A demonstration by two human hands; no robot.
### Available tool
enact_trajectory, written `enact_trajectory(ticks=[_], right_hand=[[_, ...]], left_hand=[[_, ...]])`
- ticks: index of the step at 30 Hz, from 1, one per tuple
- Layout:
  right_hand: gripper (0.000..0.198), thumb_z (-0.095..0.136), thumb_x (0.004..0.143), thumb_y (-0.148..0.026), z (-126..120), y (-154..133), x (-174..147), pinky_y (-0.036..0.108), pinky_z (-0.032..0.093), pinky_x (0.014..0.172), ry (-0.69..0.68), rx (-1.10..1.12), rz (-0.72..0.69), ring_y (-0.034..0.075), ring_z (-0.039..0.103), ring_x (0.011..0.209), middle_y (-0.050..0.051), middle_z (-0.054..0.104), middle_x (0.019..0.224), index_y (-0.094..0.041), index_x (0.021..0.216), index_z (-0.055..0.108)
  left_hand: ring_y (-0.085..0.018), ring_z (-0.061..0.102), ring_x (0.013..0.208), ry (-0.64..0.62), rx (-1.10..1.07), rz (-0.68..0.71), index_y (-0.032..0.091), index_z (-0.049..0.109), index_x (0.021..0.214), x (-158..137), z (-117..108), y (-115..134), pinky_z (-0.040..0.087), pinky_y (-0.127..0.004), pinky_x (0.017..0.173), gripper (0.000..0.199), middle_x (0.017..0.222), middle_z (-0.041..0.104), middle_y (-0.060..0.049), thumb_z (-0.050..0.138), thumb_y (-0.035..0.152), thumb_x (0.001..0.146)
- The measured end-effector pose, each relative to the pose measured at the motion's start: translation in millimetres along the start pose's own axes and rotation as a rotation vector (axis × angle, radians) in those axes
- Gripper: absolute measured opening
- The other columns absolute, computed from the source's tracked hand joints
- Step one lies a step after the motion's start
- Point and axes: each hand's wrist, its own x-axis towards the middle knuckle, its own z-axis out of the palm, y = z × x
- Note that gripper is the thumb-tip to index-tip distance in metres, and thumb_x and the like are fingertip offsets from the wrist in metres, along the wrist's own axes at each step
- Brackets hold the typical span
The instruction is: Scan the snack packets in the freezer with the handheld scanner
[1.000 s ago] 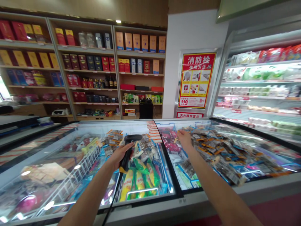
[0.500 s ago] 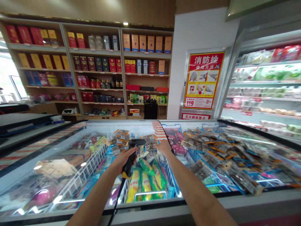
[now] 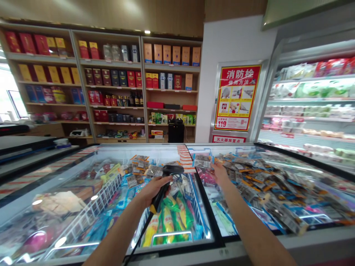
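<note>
My left hand [image 3: 157, 188] is closed around the handle of a black and yellow barcode scanner [image 3: 172, 170], whose cord hangs down toward me. To the right, my right hand [image 3: 220, 173] pinches a small flat packet [image 3: 203, 161] by its edge, with a barcode label on it. Below the packet lies the dark divider of the chest freezer's glass top. A few similar packets [image 3: 139, 164] rest on the left glass, beyond the scanner. A large heap of the same grey and orange packets [image 3: 257, 173] covers the right glass, beside my right hand.
Under the glass, white wire baskets [image 3: 91, 207] hold frozen goods, including yellow and green corn-like packs [image 3: 168, 220]. A dark counter device [image 3: 24, 147] stands at the left. Behind are shelves of boxes [image 3: 116, 77], a red fire-hydrant poster [image 3: 237, 98] and a lit refrigerated display [image 3: 313, 99].
My right hand has moved right with the packet, from over the left glass to the right side of the divider. The scanner in my left hand has shifted slightly right.
</note>
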Motion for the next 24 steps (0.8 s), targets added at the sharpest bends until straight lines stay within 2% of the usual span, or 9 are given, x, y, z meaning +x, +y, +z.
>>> enact_trajectory(ticks=[6,18,24], right_hand=[[0.009,0.06,0.06,-0.017,-11.8,4.8,3.2,0.018,0.039,0.038,0.047,0.075,0.024,0.007,0.045,0.035,-0.007,0.052,0.046,-0.018,0.066,0.053],[0.011,0.06,0.058,-0.016,-11.9,8.7,8.1,0.018,0.036,0.036,0.049,0.077,0.005,0.007,0.046,0.036,-0.005,0.055,0.048,-0.016,0.066,0.055],[0.013,0.06,0.056,-0.017,-12.8,11.3,12.3,0.018,0.036,0.037,0.03,0.077,-0.013,0.007,0.045,0.037,-0.005,0.055,0.051,-0.016,0.069,0.056]], left_hand=[[-0.008,0.045,0.041,-0.048,0.006,0.007,0.014,0.052,0.061,4.4,16.5,6.6,0.032,-0.021,0.042,0.037,0.049,0.052,0.001,0.064,0.048,0.055],[-0.008,0.046,0.042,-0.047,-0.004,0.069,0.014,0.052,0.064,8.5,14.3,4.2,0.033,-0.02,0.044,0.033,0.051,0.053,0.001,0.059,0.047,0.062],[-0.007,0.045,0.042,-0.096,0.044,0.065,0.013,0.051,0.059,7.1,16.3,6.8,0.033,-0.02,0.043,0.034,0.051,0.052,0.0,0.058,0.046,0.063]])
